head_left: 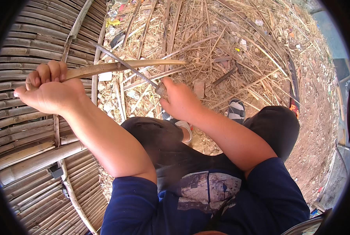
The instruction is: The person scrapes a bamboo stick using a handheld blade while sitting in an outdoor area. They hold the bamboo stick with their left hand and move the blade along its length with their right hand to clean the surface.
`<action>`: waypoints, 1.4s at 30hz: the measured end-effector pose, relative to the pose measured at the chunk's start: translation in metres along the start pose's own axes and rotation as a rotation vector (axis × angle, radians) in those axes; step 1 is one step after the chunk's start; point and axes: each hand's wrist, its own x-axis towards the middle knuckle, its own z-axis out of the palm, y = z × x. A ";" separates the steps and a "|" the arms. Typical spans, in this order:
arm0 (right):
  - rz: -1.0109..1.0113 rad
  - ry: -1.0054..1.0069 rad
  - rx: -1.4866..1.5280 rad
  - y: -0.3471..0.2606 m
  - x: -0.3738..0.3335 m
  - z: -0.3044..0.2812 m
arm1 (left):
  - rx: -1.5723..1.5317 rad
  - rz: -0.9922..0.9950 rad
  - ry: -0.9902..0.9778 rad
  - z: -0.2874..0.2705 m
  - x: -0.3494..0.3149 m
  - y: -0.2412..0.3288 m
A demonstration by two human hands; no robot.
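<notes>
"Where is the strip, and what have you got in each hand?"

"The wooden strip (100, 69) is out in front of me, up off the littered ground (222, 31), reaching rightward from my left grip (53, 84). Those fingers are curled tight about its thick end. My right grip (179, 98) is wrapped round the handle of a long knife (122, 62)."

"Why hold it by the end like that?"

"I'd say it leaves most of the length bare, away from my knuckles. The blade slants up and leftward across the middle; whether the edge actually touches the wood, I can't tell from this angle. Holding both well ahead of my bent knees (278, 125) probably keeps the blade off my legs, and the slatted bamboo panel (30, 51) lies off to my left, beneath that hand."

"And how does the piece look?"

"Long and slim, bowed slightly, narrowing toward its far tip. It's mostly pale tan, with darker brown streaks nearer my fingers. The end inside my fist is hidden. Similar thin strips (171, 27) and plenty of dry straw lie on the ground beyond it."
</notes>
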 end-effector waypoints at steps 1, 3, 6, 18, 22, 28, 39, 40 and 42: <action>-0.008 -0.001 -0.029 -0.001 0.004 -0.004 | -0.017 -0.005 0.017 -0.001 0.003 -0.001; -0.008 0.000 -0.043 -0.007 0.005 -0.017 | -0.042 -0.008 0.049 -0.001 0.003 -0.002; 0.014 -0.019 0.027 -0.037 0.000 -0.043 | -0.036 0.009 -0.034 -0.010 0.009 -0.005; 0.025 0.007 -0.023 -0.005 0.003 -0.012 | -0.012 0.004 -0.030 -0.007 0.007 -0.006; 0.101 -0.067 0.000 -0.044 0.003 -0.050 | 0.002 0.015 -0.014 -0.009 0.006 -0.005; -0.047 0.128 0.036 -0.024 0.001 -0.027 | 0.001 0.021 -0.071 0.006 -0.003 0.000; 0.102 -0.057 -0.003 -0.053 0.002 -0.054 | 0.013 0.041 -0.019 0.000 0.000 -0.003; 0.116 -0.077 0.026 -0.061 0.001 -0.060 | 0.004 0.041 -0.046 0.003 -0.002 -0.003; -0.077 0.125 0.043 -0.047 0.003 -0.042 | -0.007 0.046 -0.097 0.006 -0.002 -0.002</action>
